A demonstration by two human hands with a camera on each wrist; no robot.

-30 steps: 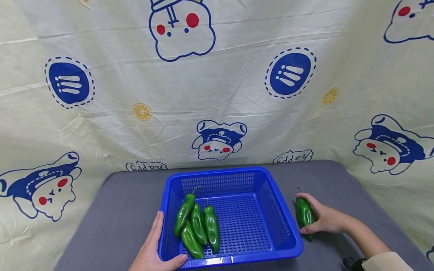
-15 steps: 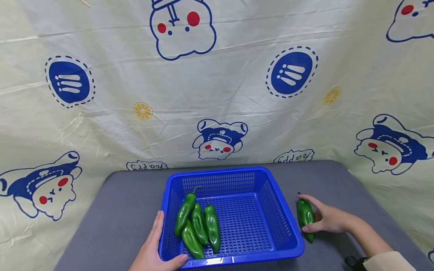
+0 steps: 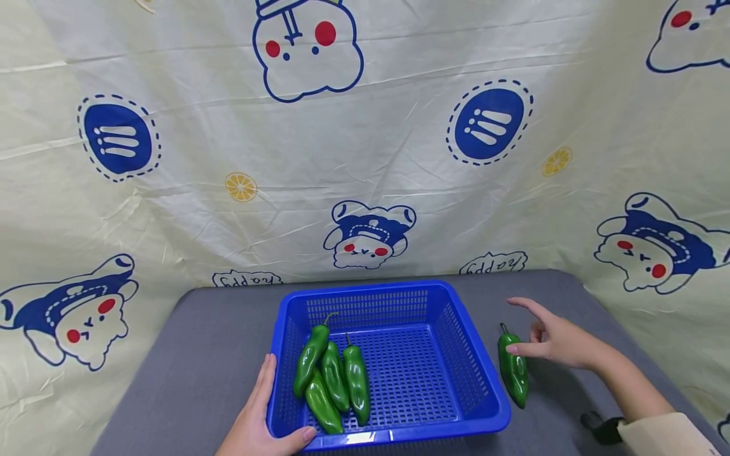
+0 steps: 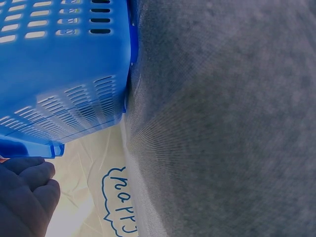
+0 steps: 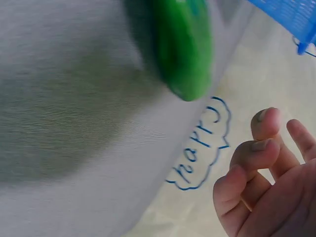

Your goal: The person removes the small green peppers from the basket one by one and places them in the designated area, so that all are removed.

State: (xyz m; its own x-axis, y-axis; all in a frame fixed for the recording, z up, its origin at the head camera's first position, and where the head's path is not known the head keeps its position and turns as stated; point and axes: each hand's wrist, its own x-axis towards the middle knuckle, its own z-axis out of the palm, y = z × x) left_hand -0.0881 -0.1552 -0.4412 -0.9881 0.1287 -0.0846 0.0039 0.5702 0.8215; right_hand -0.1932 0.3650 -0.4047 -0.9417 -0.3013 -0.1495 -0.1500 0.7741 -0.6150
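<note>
In the head view my left hand (image 3: 259, 415) rests against the near left corner of a blue plastic basket (image 3: 393, 437). Its straight fingers lie along the outer left wall and the thumb lies on the front rim. Several green peppers (image 3: 356, 386) lie in the left half of the basket. To the right of the basket a single green pepper (image 3: 514, 373) lies on the grey cloth, stem pointing away. Above it is my right hand (image 3: 564, 342), forefinger and thumb spread apart, the other fingers bent; the thumb overlaps the pepper in this view. The right wrist view shows this hand holding nothing.
A grey cloth (image 3: 211, 354) covers the tabletop under the basket. Behind and at both sides hangs a pale curtain (image 3: 393, 152) with blue cartoon prints. A black strap (image 3: 601, 427) shows at the right sleeve (image 3: 664, 434).
My right hand has let go of the pepper beside the basket and lifted up and away, its fingers spreading. The pepper stays on the cloth. My left hand and the basket have not moved.
</note>
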